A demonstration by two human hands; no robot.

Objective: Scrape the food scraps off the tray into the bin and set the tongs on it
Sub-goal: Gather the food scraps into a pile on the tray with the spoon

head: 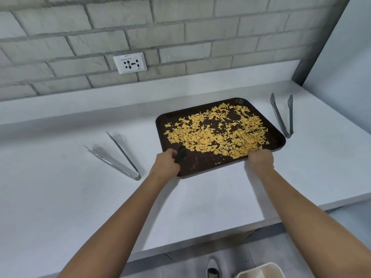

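Dark brown and shallow-rimmed, the tray [202,164] lay on the white counter [60,197], its bed scattered with yellow food scraps [216,131]. The left hand [167,161] was closed on the near-left edge, with a small black object [180,154], hard to make out, under its fingers; the right hand [261,158] was curled over the near-right rim. To lift well, both grips should probably rise together and keep the tray level, since the low rim would spill flakes at any tilt. Metal tongs [118,157] lay apart to the left, grey tongs [282,116] just beside the far-right corner. The pale bin [261,271] waited below the counter edge, near a shoe [213,269].
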